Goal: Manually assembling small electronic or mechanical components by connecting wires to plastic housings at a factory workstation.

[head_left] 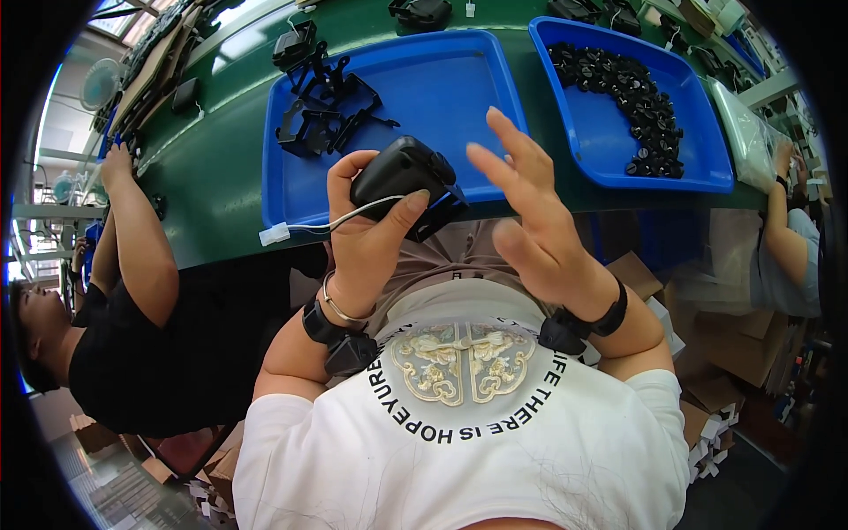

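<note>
My left hand (367,234) is closed around a black plastic device housing (399,175), held up over the near edge of the blue tray. A white cable (353,212) runs out of the housing and ends in a white connector (275,234) on the left. Along the housing's right side sits a black bracket (442,210); whether it is fastened there I cannot tell. My right hand (539,212) is raised just to the right, apart from the housing, with its fingers spread and nothing visible in them.
Black brackets (327,110) lie piled in the left blue tray (442,75). Many small black knobs (654,115) fill part of the right blue tray (609,159). More black devices stand along the green table (221,159). Co-workers' arms (141,230) are at both sides; cardboard boxes lie lower right.
</note>
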{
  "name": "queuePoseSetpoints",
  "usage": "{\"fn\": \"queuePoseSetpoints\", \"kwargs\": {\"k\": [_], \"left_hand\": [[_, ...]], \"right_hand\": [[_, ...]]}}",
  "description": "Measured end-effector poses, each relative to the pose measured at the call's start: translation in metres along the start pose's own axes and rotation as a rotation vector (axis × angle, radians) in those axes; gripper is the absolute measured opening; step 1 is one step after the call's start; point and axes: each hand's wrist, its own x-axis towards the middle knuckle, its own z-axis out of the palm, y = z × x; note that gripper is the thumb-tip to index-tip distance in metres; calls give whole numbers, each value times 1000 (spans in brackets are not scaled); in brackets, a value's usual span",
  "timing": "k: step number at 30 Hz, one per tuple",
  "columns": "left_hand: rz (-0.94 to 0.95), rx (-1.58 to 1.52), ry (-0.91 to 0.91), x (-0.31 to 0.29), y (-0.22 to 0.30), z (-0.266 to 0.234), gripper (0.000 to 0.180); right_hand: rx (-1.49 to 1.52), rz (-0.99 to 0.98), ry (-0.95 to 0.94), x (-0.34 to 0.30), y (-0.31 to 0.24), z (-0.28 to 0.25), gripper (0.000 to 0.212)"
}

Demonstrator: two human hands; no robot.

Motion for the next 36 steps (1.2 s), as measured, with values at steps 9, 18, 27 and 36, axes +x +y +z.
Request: {"fn": "queuePoseSetpoints", "kwargs": {"k": [9, 18, 27, 36], "left_hand": [[4, 28, 0, -5, -1, 4, 54], [6, -18, 23, 0, 0, 4, 54], [-45, -34, 16, -2, 2, 5, 53], [-20, -40, 30, -4, 6, 10, 52]], "right_hand": [[77, 1, -133, -2, 12, 4, 55], [93, -53, -20, -1, 11, 6, 47], [32, 0, -90, 0, 12, 8, 44], [154, -75, -72, -3, 10, 11, 44]]}}
